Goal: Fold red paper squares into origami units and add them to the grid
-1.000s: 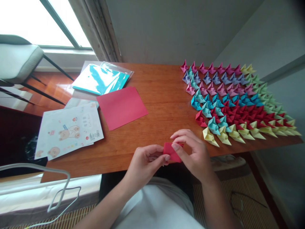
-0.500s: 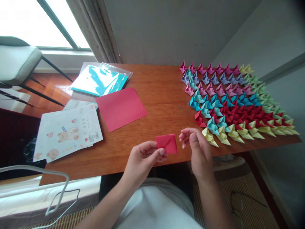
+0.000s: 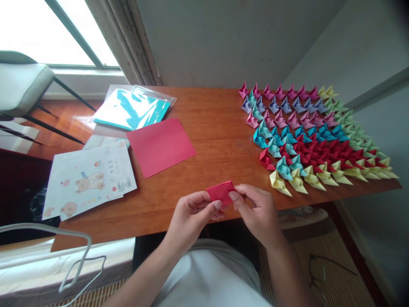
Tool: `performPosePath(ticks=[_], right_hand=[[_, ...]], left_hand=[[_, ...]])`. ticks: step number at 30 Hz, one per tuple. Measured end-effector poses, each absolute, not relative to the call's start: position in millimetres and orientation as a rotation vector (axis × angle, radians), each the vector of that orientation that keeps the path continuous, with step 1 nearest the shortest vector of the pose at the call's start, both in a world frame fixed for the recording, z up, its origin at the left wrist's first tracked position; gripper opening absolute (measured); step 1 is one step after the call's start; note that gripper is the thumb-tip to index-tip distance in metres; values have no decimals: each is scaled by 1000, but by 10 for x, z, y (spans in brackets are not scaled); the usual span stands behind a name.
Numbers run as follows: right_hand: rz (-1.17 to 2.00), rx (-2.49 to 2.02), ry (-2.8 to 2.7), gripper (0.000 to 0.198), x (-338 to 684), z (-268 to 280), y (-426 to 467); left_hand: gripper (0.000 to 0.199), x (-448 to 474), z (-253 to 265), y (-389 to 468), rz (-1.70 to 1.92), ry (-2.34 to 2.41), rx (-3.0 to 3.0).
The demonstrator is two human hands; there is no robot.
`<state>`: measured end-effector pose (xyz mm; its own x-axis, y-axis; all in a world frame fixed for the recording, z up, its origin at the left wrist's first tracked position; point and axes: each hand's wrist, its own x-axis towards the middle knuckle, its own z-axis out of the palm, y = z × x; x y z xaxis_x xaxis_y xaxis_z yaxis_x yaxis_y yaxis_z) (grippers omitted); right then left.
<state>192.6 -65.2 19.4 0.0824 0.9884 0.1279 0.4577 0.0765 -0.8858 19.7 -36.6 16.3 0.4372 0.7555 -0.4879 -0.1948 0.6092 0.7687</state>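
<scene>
A small folded piece of red paper is held up over the table's front edge, between both hands. My left hand pinches its lower left side, thumb in front and fingers behind. At its right edge my right hand grips it between thumb and fingers. Diagonal fold lines show on the paper's front. Beyond the hands lies a flat stack of red paper sheets. To the right stand rows of folded paper boats in several colours, with a pale yellow one nearest my right hand.
The wooden table also bears a clear plastic packet with turquoise paper and a white bear-print packet at the left. A chair stands by the window. A white metal tube curves in at the lower left.
My right hand has moved left from beside the folded red paper and now grips its right edge. The paper has tilted slightly; my left hand still holds it.
</scene>
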Motion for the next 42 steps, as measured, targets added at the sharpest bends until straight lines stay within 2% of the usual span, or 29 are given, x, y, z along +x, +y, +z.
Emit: performPosePath(ticks=[5, 13, 21, 31, 36, 42], right_hand=[[773, -1454, -1435, 11, 1928, 180, -627], [908, -1453, -1361, 20, 1895, 244, -622], [864, -1500, -1353, 23, 1888, 232, -578], [963, -1454, -1431, 24, 1885, 202, -558], [980, -1459, -1500, 17, 1880, 201, -553], [1011, -1421, -1561, 22, 1889, 204, -532]], left_hand=[[23, 199, 145, -386, 627, 914, 724], [25, 176, 172, -378, 550, 919, 803], [30, 206, 174, -380, 506, 858, 827], [29, 159, 175, -356, 597, 947, 811], [27, 140, 144, -347, 598, 924, 849], [27, 111, 155, -323, 546, 879, 910]])
